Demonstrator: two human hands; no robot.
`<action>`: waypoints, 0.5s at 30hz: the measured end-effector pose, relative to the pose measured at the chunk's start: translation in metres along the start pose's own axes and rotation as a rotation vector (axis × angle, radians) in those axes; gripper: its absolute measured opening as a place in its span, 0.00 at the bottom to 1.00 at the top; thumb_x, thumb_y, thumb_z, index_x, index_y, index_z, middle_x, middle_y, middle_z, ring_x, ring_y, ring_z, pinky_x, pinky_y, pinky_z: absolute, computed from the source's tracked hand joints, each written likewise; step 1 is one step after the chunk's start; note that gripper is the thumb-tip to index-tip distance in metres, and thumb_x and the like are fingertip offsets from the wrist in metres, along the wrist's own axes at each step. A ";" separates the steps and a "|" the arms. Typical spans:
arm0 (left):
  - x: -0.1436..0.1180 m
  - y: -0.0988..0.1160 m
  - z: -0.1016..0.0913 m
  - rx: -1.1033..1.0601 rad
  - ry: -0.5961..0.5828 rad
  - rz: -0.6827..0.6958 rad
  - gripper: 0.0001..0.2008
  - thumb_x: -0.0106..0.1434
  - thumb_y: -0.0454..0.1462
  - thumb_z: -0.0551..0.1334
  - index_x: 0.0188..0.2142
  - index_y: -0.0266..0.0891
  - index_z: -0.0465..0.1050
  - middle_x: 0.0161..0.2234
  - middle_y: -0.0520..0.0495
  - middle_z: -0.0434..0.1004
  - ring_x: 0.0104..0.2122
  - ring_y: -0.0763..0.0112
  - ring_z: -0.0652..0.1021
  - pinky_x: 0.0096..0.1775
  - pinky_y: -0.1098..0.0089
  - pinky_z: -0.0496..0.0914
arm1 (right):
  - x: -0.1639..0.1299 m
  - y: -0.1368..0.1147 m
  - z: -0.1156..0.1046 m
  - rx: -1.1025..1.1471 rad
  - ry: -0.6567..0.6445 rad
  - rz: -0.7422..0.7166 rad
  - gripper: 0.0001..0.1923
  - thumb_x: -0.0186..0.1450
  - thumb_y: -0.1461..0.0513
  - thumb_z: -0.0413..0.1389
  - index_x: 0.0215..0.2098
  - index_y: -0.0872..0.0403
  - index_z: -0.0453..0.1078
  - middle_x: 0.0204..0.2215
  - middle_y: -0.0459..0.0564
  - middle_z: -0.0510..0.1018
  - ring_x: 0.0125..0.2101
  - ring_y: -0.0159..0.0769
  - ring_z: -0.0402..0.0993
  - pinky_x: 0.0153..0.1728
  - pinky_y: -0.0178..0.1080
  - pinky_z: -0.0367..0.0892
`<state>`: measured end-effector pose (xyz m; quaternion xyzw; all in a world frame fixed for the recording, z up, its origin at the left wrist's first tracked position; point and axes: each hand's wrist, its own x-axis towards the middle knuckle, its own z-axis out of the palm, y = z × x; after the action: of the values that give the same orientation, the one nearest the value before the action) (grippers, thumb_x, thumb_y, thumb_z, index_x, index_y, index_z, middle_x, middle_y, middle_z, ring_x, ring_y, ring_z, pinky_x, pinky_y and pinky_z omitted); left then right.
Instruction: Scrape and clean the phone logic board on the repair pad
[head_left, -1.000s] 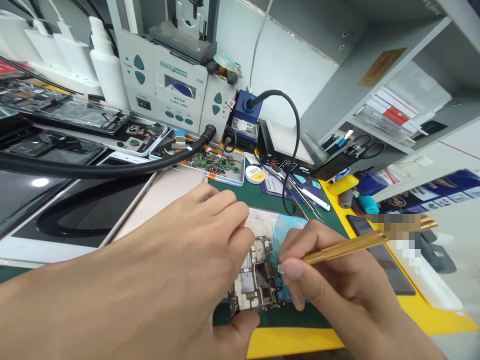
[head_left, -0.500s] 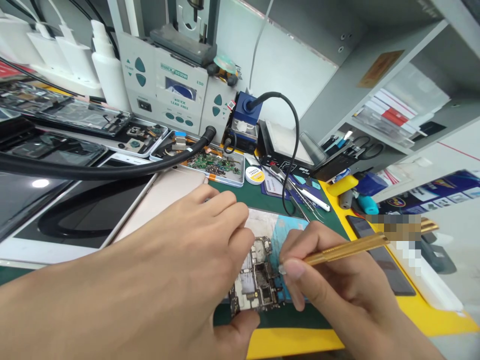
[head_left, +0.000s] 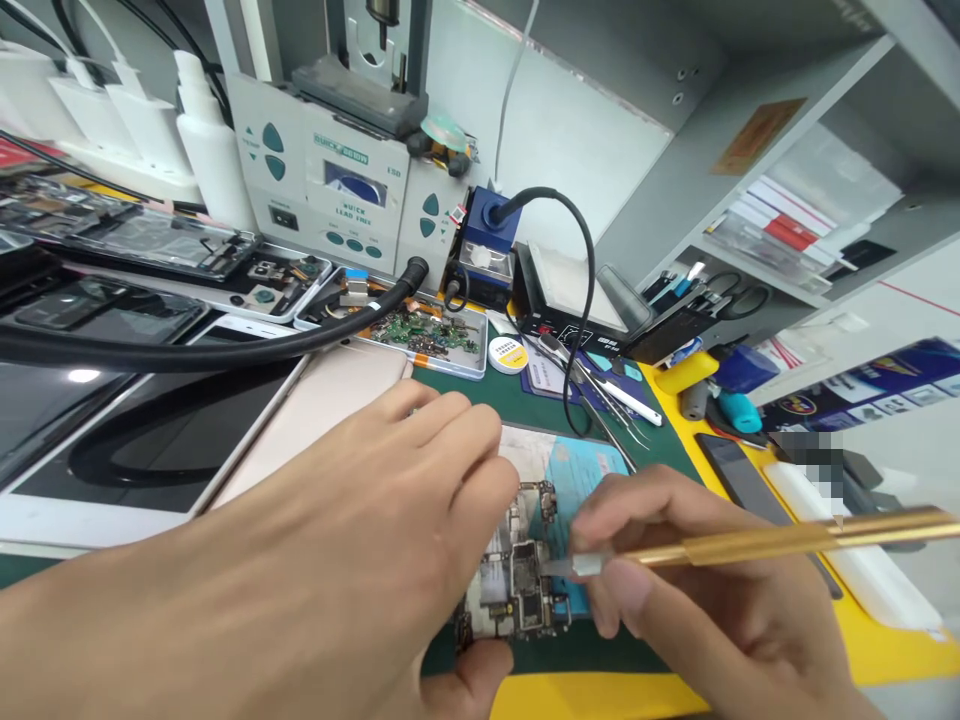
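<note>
A phone circuit board (head_left: 527, 568) lies over a blue and white work pad (head_left: 589, 462). My left hand (head_left: 409, 490) grips the board, its fingers curled along the left and far side and its thumb at the near edge; it hides the board's left part. In my right hand (head_left: 712, 620) is a slim gold-coloured pen-like tool (head_left: 750, 545), pinched between thumb and fingers. Its pale translucent tip points left, at the dark square area in the middle of the board; whether it touches I cannot tell.
Behind stand a hot-air rework station (head_left: 330, 190) and a tray of small boards (head_left: 469, 365). A thick black hose (head_left: 300, 345) crosses on the left above phones. Tweezers (head_left: 611, 400) and a round tin (head_left: 508, 355) lie on the green mat. A dark phone (head_left: 739, 480) is at right.
The gold tool has turned nearly level, and its pale tip has moved left over the board. My right hand has shifted slightly right and down. My left hand keeps its grip.
</note>
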<state>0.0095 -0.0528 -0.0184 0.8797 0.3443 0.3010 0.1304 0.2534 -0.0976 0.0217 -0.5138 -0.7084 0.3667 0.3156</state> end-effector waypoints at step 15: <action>0.000 -0.010 -0.011 0.084 -0.103 0.093 0.28 0.54 0.49 0.75 0.52 0.50 0.72 0.52 0.46 0.73 0.50 0.50 0.75 0.49 0.50 0.73 | 0.010 -0.004 0.003 0.039 0.009 -0.153 0.16 0.62 0.74 0.58 0.36 0.45 0.78 0.27 0.40 0.80 0.31 0.32 0.78 0.31 0.32 0.73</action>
<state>-0.0023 -0.0453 -0.0143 0.9137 0.3083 0.2465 0.0970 0.2460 -0.0897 0.0238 -0.4534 -0.7371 0.3529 0.3558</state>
